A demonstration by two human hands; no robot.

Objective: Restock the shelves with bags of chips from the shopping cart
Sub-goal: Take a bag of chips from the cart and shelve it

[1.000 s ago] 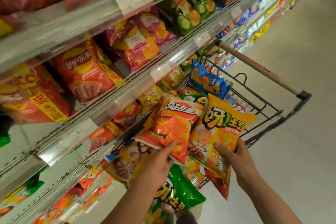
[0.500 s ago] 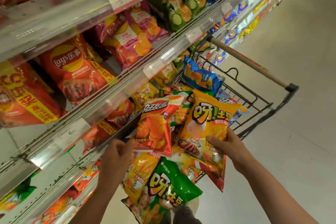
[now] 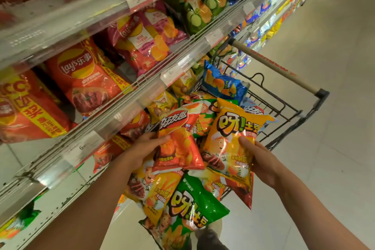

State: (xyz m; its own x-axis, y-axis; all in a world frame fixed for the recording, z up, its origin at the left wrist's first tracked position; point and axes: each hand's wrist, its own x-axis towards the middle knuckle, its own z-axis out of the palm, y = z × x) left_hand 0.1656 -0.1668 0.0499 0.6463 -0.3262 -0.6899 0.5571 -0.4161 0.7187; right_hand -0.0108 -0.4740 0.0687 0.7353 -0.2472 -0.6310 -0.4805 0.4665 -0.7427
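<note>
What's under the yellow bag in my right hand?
Under the yellow bag in the right hand, a red bag's corner pokes out below. Most of that bag is covered, and the cart's bottom is hidden.

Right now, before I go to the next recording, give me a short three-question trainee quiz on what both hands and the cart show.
1. True or false: the left hand holds the orange-red ridged chip bag.
2. Which bag does the right hand grip? A) blue bag B) yellow bag C) green bag
3. Fill in: the blue bag lies in the shopping ____, near its handle.

Key: 1 true. 2 B, the yellow bag; the green bag hangs lower, held by neither hand's visible fingers. 3 cart.
</note>
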